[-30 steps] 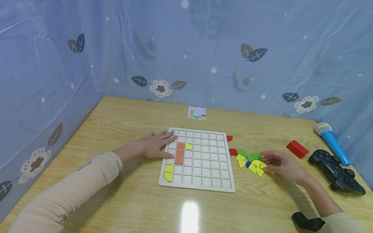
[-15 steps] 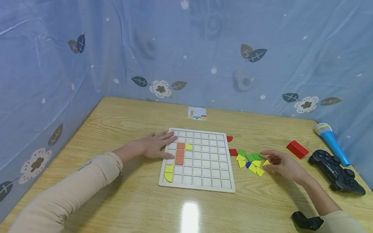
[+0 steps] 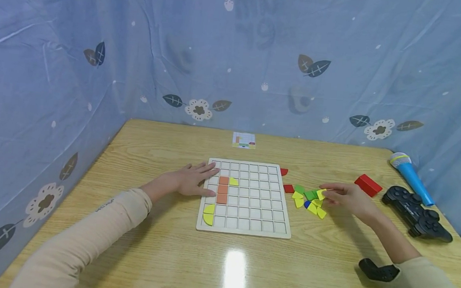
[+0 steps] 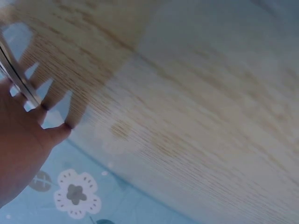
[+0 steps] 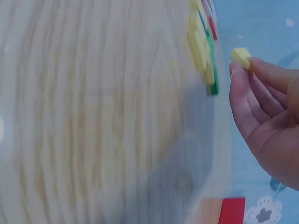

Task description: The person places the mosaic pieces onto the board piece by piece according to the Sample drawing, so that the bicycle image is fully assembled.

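Observation:
My right hand (image 3: 349,199) pinches a yellow tile (image 5: 242,57) between thumb and fingertips, raised above a loose pile. Green tiles (image 3: 310,195), yellow tiles (image 3: 320,213) and a blue tile (image 3: 307,204) lie in that pile, partly overlapped by the hand in the head view. Spread flat, my left hand (image 3: 193,179) rests on the left edge of the white grid board (image 3: 244,232). A column of orange tiles (image 3: 222,189) sits in the board's cells. Beside it is a yellow quarter-round tile (image 3: 233,181), and two yellow quarter-rounds (image 3: 208,214) form a half-circle at lower left.
A small pattern card (image 3: 244,140) lies behind the board. Red tiles (image 3: 288,188) touch or lie near its right edge. At the right are a red block (image 3: 368,185), a black game controller (image 3: 416,213), a blue toy microphone (image 3: 413,177) and a black curved object (image 3: 378,270) by the right sleeve.
The right hand has picked a yellow tile out of the pile and lifted it, shifting slightly left and away over the green tiles. The left hand stays on the board.

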Tool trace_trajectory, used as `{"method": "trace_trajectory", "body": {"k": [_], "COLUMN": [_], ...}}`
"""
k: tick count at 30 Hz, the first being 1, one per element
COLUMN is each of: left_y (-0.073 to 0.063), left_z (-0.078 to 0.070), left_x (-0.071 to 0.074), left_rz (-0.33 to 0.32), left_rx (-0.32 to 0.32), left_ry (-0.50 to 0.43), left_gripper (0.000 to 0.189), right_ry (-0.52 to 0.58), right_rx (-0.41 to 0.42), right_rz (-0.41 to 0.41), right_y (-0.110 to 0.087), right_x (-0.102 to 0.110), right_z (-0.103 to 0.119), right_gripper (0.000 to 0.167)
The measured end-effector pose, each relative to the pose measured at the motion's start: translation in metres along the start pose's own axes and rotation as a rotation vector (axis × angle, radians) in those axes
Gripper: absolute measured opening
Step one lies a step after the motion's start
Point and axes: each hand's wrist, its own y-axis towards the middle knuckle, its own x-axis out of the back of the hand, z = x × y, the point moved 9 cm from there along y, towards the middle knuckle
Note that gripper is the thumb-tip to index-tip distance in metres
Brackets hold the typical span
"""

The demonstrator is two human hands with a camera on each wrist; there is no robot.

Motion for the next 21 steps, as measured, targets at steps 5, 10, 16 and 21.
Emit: {"method": "trace_trajectory", "body": {"k": [5, 10, 16, 21], "left_y": [-0.001, -0.002, -0.002, -0.002], "left_z": [-0.001, -0.003, -0.002, -0.001], "left_x": [0.001, 0.002, 0.001, 0.0], "left_rz": [0.001, 0.001, 0.003, -0.003], "left_rx": [0.006, 0.006, 0.01, 0.006], "left_ry": [0.0, 0.003, 0.005, 0.006], "left_gripper": [0.086, 0.085, 0.085, 0.084], "right_ry": [0.109, 0.12, 0.179, 0.254], "right_rx": [-0.043, -0.004, 0.019, 0.004], "right_rz": [0.049, 0.096, 0.178, 0.206], "right_y": [0.002, 0.006, 0.01, 0.013], "right_x": [-0.017, -0.039, -0.069, -0.093], "right_z": [0.011, 0.026, 0.041, 0.05], "right_gripper": [0.05, 0.046, 0.041, 0.038]}}
